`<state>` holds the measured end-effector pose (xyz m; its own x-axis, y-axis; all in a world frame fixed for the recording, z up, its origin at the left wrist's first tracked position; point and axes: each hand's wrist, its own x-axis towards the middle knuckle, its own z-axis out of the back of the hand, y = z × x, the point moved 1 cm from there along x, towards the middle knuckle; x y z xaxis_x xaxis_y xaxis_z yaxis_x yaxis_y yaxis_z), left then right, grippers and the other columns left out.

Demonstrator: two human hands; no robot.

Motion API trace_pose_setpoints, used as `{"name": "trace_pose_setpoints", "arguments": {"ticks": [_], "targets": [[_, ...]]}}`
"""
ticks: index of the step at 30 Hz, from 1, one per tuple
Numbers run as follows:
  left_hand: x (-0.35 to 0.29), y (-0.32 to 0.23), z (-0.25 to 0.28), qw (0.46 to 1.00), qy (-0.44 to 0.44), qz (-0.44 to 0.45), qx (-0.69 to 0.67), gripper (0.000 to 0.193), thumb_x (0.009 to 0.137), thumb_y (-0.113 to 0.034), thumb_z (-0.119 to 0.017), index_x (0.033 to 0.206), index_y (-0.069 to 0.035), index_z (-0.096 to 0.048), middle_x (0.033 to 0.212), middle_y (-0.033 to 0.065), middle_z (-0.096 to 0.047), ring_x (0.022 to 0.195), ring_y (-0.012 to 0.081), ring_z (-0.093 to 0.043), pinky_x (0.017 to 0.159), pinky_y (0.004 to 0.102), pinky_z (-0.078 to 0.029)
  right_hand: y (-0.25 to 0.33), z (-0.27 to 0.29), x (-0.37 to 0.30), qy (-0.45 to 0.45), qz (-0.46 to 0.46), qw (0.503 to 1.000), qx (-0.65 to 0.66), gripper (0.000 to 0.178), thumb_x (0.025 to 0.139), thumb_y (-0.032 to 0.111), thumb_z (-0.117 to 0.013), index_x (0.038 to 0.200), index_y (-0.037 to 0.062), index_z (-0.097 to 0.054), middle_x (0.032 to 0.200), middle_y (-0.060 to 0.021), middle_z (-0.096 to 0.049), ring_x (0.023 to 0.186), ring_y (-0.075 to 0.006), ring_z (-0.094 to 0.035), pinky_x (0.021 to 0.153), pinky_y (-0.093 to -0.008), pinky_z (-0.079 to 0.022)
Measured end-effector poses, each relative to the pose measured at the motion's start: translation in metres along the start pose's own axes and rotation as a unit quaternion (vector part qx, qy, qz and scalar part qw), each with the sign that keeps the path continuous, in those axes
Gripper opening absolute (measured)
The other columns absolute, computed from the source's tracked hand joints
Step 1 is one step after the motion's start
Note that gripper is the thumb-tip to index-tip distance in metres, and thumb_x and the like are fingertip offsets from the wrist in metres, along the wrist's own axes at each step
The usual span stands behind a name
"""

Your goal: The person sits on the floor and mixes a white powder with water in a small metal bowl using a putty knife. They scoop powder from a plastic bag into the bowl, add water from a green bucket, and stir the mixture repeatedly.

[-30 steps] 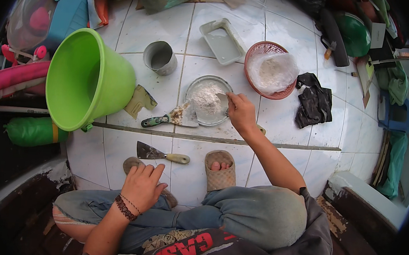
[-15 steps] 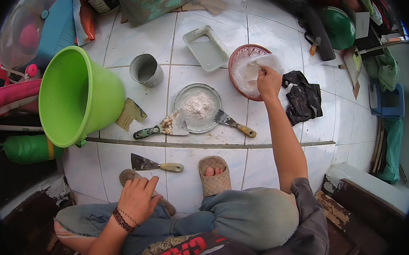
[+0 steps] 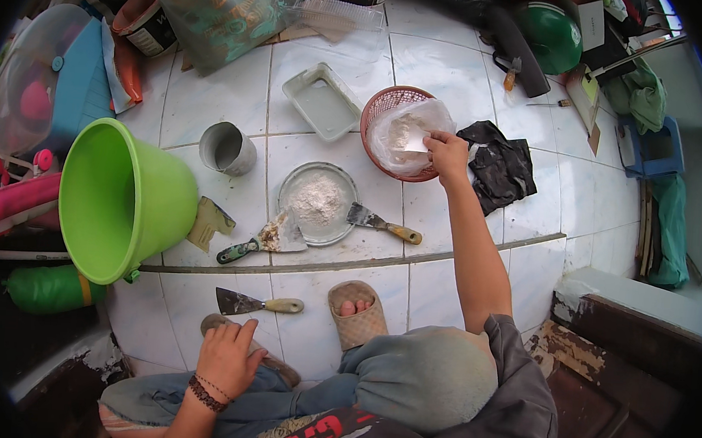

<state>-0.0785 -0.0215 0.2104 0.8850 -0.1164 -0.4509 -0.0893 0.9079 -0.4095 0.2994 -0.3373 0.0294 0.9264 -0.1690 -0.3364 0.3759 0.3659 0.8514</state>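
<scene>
My right hand pinches a small white scoop-like piece inside a clear plastic bag of white powder. The bag sits in a red mesh basket. My left hand lies over my leg, fingers stretched and holding nothing. Between basket and bucket, a round clear dish bears a heap of white powder. One putty knife rests on its right rim, and a caked wider one on its left. A third putty knife lies just beyond my left hand.
A lime green bucket stands at left beside a grey cup and a cardboard scrap. A rectangular tub lies beyond the dish. Crumpled black plastic is right of the basket. A low tile step edge crosses before my feet.
The view has shifted, so things appear further left and lower. In the bag, the white piece in my right hand now shows against the powder. My left hand stays over my leg.
</scene>
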Motion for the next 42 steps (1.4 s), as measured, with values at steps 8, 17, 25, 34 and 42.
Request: {"name": "trace_pose_setpoints", "arguments": {"ticks": [8, 17, 25, 34, 42], "targets": [[-0.001, -0.004, 0.003, 1.0, 0.009, 0.007, -0.005, 0.053, 0.079, -0.02, -0.074, 0.125, -0.002, -0.055, 0.099, 0.0147, -0.06, 0.093, 0.0333, -0.055, 0.083, 0.0425, -0.043, 0.021, 0.027, -0.024, 0.058, -0.044, 0.982, 0.172, 0.03, 0.084, 0.004, -0.071, 0.111, -0.0087, -0.067, 0.071, -0.0011, -0.061, 0.052, -0.0049, -0.049, 0.045, -0.02, -0.036], [-0.001, -0.005, 0.006, 1.0, 0.004, 0.011, 0.002, 0.051, 0.082, -0.021, -0.072, 0.126, -0.004, -0.054, 0.098, 0.0134, -0.059, 0.093, 0.032, -0.056, 0.082, 0.0415, -0.043, 0.049, -0.022, -0.101, 0.195, -0.045, 0.972, 0.12, 0.024, 0.086, 0.006, -0.071, 0.106, -0.0061, -0.069, 0.07, 0.0006, -0.061, 0.051, -0.0033, -0.046, 0.045, -0.0197, -0.034], [-0.004, -0.005, 0.005, 1.0, -0.001, 0.01, -0.001, 0.05, 0.082, -0.021, -0.072, 0.126, -0.004, -0.054, 0.098, 0.0138, -0.059, 0.094, 0.0322, -0.056, 0.083, 0.0418, -0.043, 0.002, -0.091, -0.125, 0.135, 0.38, 0.894, -0.195, 0.019, 0.087, 0.005, -0.065, 0.104, 0.0033, -0.073, 0.077, -0.0153, -0.068, 0.063, -0.0305, -0.064, 0.059, -0.0368, -0.049], [-0.008, -0.001, 0.005, 1.0, -0.006, 0.014, -0.002, 0.047, 0.083, -0.023, -0.071, 0.123, -0.005, -0.055, 0.093, 0.011, -0.059, 0.093, 0.0286, -0.056, 0.083, 0.0406, -0.041, 0.05, -0.046, -0.11, 0.03, 0.304, 0.945, -0.115, 0.019, 0.086, 0.006, -0.067, 0.104, 0.0035, -0.074, 0.084, -0.0174, -0.072, 0.068, -0.0247, -0.068, 0.067, -0.0306, -0.052], [-0.004, -0.002, 0.003, 1.0, 0.015, 0.0, -0.017, 0.051, 0.08, -0.02, -0.073, 0.124, -0.002, -0.055, 0.098, 0.0142, -0.06, 0.094, 0.0328, -0.056, 0.082, 0.0421, -0.043, 0.029, -0.002, -0.011, -0.109, 0.235, 0.925, -0.278, 0.026, 0.083, 0.015, -0.063, 0.103, 0.0022, -0.074, 0.094, -0.0219, -0.071, 0.091, -0.0377, -0.069, 0.087, -0.0417, -0.052]]}}
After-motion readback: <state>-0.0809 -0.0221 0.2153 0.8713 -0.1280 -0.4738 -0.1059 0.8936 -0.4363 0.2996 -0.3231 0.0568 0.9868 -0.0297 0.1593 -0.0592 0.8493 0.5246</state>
